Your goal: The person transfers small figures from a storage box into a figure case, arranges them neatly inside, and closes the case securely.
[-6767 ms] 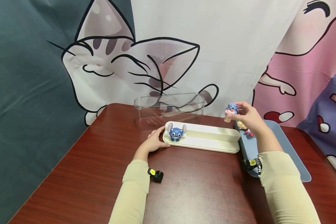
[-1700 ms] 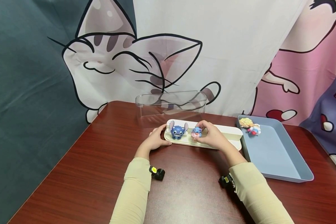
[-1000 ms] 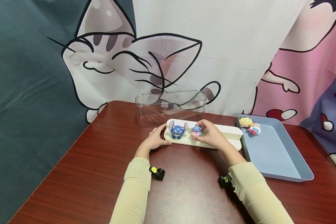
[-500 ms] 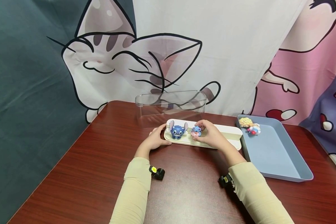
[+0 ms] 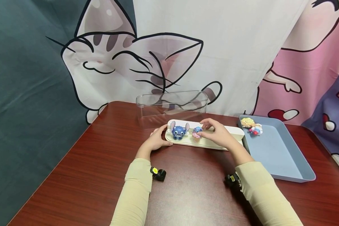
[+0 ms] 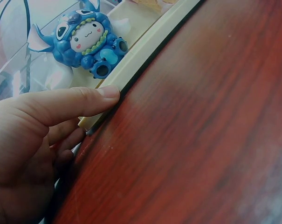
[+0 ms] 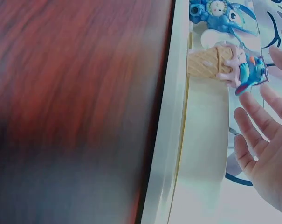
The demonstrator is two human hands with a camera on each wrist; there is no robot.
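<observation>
2 hands: your left hand (image 5: 155, 140) grasps the left end of 1 long cream plastic stand (image 5: 235, 132); your right hand (image 5: 218, 134) is released, fingers spread beside 1 blue-and-pink ice-cream-cone figurine (image 7: 227, 65), contact unclear. Figurine upright on the stand, right of 1 blue big-eared figurine (image 5: 179, 132). 1 blue-grey rectangular tray (image 5: 277, 147), just beside the stand's right end: 2 more, 1 yellow-tan figurine (image 5: 247, 122), 1 red-white-blue figurine (image 5: 255, 129). 1 clear plastic cover (image 5: 172, 103) behind the stand on your red-brown wooden bench (image 5: 101, 175).

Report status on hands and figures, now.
Left hand grips cream base at one end. Right hand open beside cone figure. Cone figure upright on base. Nearest neighbour: blue figure alongside.
</observation>
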